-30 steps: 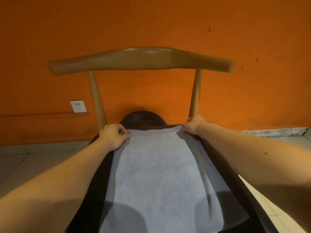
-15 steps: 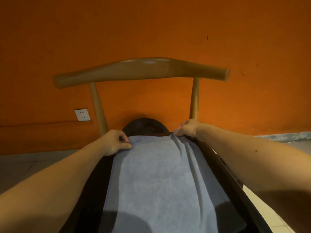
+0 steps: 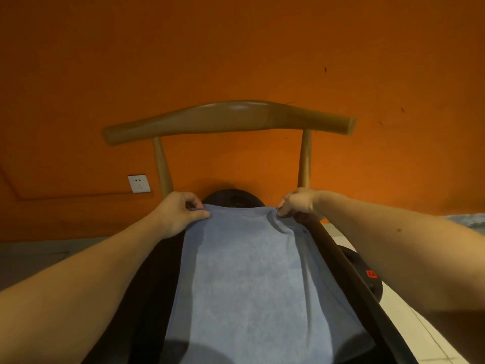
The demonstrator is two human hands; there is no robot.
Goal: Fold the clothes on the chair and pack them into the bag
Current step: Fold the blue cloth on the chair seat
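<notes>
A grey-blue cloth [image 3: 252, 279] lies spread lengthwise over the dark seat of a wooden chair [image 3: 231, 119]. My left hand [image 3: 181, 211] pinches the cloth's far left corner. My right hand [image 3: 299, 203] pinches the far right corner, where the fabric bunches into small folds. Both corners are lifted slightly off the seat near the chair's back posts. The near end of the cloth runs out of view at the bottom. No bag is identifiable.
An orange wall [image 3: 236, 48] stands close behind the chair, with a white socket [image 3: 139, 183] low on the left. A dark round object with a red label [image 3: 371, 274] sits on the pale floor right of the chair. Grey floor lies to the left.
Both hands have raised the cloth's far corners a little and drawn them closer together. The camera has tilted up, so the chair back sits lower in view.
</notes>
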